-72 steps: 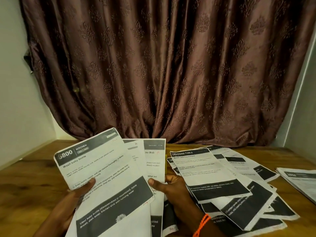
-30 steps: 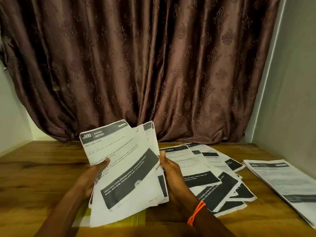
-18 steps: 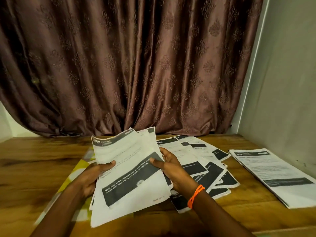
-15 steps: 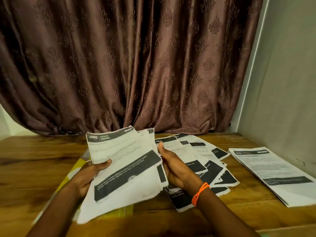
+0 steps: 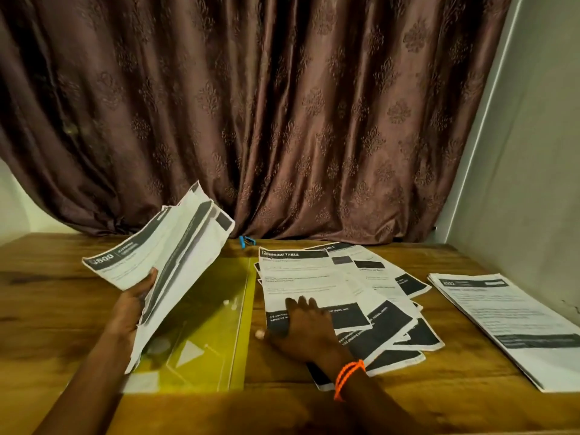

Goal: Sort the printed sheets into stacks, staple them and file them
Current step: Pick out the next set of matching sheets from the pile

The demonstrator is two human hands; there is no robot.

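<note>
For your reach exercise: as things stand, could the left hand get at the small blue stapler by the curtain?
Probably not yet. The left hand grips a bundle of printed sheets, which rises between it and the blue stapler at the table's far edge. Set down the sheets and the way looks free.

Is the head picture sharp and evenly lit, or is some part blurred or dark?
Head view: dim, warm light; the bundle in the left hand is motion-blurred, its print mostly unreadable; the folder shows pale glare; the bottom edge is dark.
</note>
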